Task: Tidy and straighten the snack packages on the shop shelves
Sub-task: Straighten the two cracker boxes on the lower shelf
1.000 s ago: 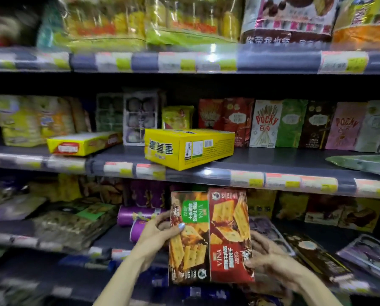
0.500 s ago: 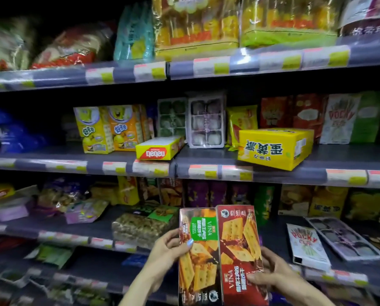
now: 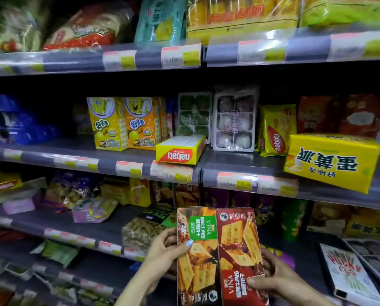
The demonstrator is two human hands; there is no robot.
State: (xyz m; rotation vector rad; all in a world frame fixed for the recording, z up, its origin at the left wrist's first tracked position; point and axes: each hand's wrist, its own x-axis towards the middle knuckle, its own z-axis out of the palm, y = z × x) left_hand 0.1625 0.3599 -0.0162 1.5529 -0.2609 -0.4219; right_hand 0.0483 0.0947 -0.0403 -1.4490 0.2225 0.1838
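I hold two VINA cracker boxes side by side, upright, in front of the lower shelf. My left hand (image 3: 164,252) grips the green-labelled box (image 3: 195,257) by its left edge, thumb on the front. My right hand (image 3: 275,277) grips the red box (image 3: 239,250) at its lower right, fingers curled behind it. On the middle shelf (image 3: 250,180) a yellow nabati wafer box (image 3: 180,151) lies flat and upside down. A big yellow pie box (image 3: 332,162) sits skewed over that shelf's front edge.
Two cartoon snack boxes (image 3: 127,122) stand upright on the middle shelf, mochi trays (image 3: 233,122) beside them. A Pocky box (image 3: 348,272) lies flat on the lower shelf at right. Loose bags (image 3: 74,195) crowd the lower left. Large bags (image 3: 239,16) fill the top shelf.
The view has swung to the left and closer, so the shelves slid right. Both hands keep the same hold on the two cracker boxes, carried leftward along the lower shelf.
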